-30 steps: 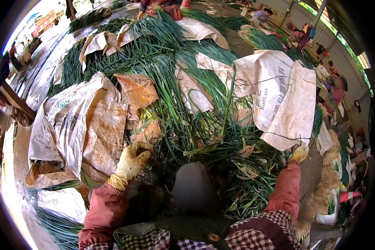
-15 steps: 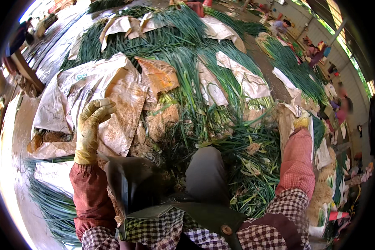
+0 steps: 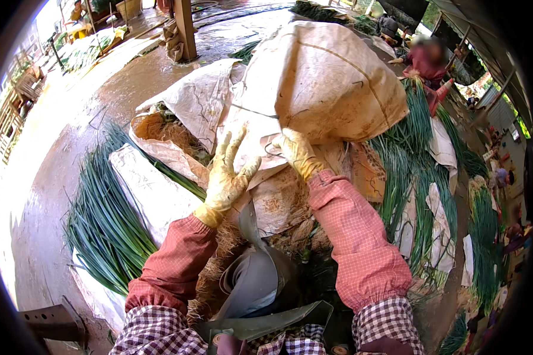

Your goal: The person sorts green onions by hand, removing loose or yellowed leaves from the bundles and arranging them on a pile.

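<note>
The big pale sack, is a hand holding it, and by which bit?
The right hand holds the big pale sack by its near edge; the left hand is open, holding nothing.

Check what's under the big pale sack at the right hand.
Below the pale sack, stained sacking and an orange sack piece show. Anything deeper is covered, so I can't tell.

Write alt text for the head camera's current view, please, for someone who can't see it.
A yellow-gloved right hand grips the edge of a large, stained pale sack, while the left hand, gloved alike, is spread open nearby. Long green leaves lie in bunches on both sides.
</note>
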Demonstrator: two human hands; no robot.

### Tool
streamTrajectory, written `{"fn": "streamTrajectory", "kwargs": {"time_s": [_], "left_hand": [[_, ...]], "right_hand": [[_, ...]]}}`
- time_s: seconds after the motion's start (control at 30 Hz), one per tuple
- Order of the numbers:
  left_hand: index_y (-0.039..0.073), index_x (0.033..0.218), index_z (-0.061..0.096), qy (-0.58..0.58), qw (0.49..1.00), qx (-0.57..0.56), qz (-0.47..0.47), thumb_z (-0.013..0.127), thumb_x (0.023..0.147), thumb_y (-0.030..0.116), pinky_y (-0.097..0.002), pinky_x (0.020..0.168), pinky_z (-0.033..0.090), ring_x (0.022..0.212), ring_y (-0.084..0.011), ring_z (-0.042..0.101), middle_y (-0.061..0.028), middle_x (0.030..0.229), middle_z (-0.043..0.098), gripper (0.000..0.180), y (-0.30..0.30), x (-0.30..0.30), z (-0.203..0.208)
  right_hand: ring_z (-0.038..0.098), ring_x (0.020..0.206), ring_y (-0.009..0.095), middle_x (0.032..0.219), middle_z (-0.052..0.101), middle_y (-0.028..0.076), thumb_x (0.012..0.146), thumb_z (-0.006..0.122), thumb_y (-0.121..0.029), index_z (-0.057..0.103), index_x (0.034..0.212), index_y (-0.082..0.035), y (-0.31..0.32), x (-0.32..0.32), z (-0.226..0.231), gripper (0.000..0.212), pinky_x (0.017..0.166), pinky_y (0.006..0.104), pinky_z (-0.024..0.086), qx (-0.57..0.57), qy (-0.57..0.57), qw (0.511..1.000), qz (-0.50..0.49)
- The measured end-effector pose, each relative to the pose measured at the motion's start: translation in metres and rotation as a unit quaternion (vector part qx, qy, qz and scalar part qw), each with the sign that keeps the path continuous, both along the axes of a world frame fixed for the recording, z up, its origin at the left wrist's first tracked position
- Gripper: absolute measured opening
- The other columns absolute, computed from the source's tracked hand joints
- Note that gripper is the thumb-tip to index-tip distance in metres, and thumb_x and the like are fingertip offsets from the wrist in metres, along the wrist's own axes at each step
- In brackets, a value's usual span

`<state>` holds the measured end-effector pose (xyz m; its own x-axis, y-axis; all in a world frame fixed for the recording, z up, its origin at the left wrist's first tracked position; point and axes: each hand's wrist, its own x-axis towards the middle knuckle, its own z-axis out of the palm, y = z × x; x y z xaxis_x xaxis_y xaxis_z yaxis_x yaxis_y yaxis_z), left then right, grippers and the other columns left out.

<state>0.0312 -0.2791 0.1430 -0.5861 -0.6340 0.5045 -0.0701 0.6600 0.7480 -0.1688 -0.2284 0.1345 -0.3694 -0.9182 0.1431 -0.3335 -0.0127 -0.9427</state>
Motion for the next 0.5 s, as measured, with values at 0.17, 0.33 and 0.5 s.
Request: {"fn": "streamTrajectory", "kwargs": {"time_s": [0.17,0.33,0.5], "left_hand": [[0.017,0.135,0.031,-0.191,0.968,0.145,0.069,0.069,0.070,0.037,-0.0410,0.103,0.024,0.127,-0.0423,0.019,-0.0321,0.135,0.019,0.078,-0.049,-0.067,-0.063],[0.026,0.135,0.031,-0.475,0.875,-0.009,0.096,0.063,0.066,0.018,-0.0380,0.104,0.024,0.130,-0.0383,0.015,-0.0195,0.142,0.015,0.077,-0.084,-0.096,-0.110],[0.024,0.135,0.032,-0.332,0.933,0.126,-0.053,0.063,0.069,0.016,-0.0342,0.102,0.028,0.127,-0.0377,0.025,-0.0236,0.140,0.016,0.072,-0.127,-0.111,-0.097]], "right_hand": [[0.056,0.089,0.022,0.098,0.058,0.015,0.083,0.054,-0.021,0.056,0.099,0.000,0.002,0.082,-0.062,0.026,0.074,0.0307,0.046,0.071,-0.023,0.997,0.025],[0.044,0.114,0.033,0.123,0.046,0.018,0.082,0.055,-0.025,0.052,0.111,-0.003,0.122,0.008,-0.056,0.037,0.097,0.0364,0.033,0.096,0.249,0.963,0.027],[0.038,0.121,0.030,0.132,0.038,0.017,0.076,0.061,-0.025,0.047,0.122,-0.006,0.334,-0.143,-0.036,0.051,0.100,0.0354,0.031,0.279,0.291,0.853,-0.331]]}}
